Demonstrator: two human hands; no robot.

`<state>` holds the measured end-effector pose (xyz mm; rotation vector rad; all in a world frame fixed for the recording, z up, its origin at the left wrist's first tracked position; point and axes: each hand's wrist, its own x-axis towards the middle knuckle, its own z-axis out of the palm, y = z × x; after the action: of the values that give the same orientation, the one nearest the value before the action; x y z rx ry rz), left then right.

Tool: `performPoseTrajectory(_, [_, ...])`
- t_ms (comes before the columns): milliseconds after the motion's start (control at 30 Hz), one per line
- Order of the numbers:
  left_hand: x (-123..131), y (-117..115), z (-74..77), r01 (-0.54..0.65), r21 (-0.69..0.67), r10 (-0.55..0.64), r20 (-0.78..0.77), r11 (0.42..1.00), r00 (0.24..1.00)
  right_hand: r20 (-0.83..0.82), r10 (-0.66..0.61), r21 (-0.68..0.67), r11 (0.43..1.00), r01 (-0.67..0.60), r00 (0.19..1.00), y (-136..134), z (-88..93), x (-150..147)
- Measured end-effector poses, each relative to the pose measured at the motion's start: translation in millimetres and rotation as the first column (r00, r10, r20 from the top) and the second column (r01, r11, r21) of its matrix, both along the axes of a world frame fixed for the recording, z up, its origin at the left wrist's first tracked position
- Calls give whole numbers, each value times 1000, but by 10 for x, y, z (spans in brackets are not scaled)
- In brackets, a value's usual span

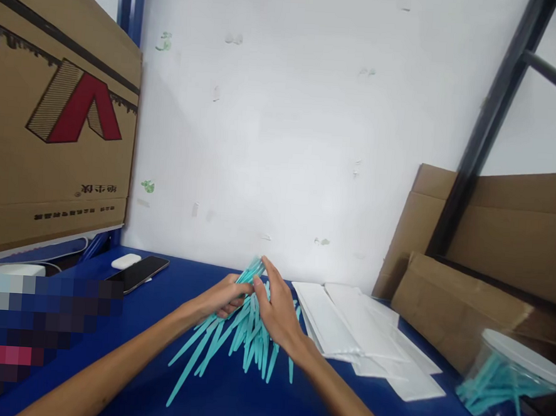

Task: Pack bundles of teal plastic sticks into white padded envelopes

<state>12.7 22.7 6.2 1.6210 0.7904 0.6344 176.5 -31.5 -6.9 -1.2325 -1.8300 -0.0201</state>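
A bundle of thin teal plastic sticks fans out over the blue table, their far ends gathered together. My left hand is closed round the gathered ends from the left. My right hand presses on the same bunch from the right, fingers curled over the sticks. The two hands touch at the top of the bundle.
White paper sleeves lie stacked just right of my hands. A clear lidded jar with more teal sticks stands at the lower right. Cardboard sheets lean at the right, a big carton at the left. A phone and a small white case lie at the back left.
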Motion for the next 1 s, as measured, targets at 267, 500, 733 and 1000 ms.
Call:
performPoseTrajectory(267, [30, -11, -29, 143, -210, -88, 249, 967, 964, -496, 81, -157, 971, -181, 864, -97, -125, 92])
performPoseTrajectory(500, [129, -215, -91, 62, -219, -21, 186, 974, 982, -775, 159, -213, 845, -490, 611, -109, -108, -6])
performPoseTrajectory(733, [117, -264, 11, 39, -38, -33, 147, 999, 989, -754, 180, -168, 877, -450, 631, -100, -72, 21])
performPoseTrajectory(1000, [196, -286, -26, 6, 22, -10, 185, 1000, 983, -728, 174, -116, 922, -369, 663, -64, -139, 15])
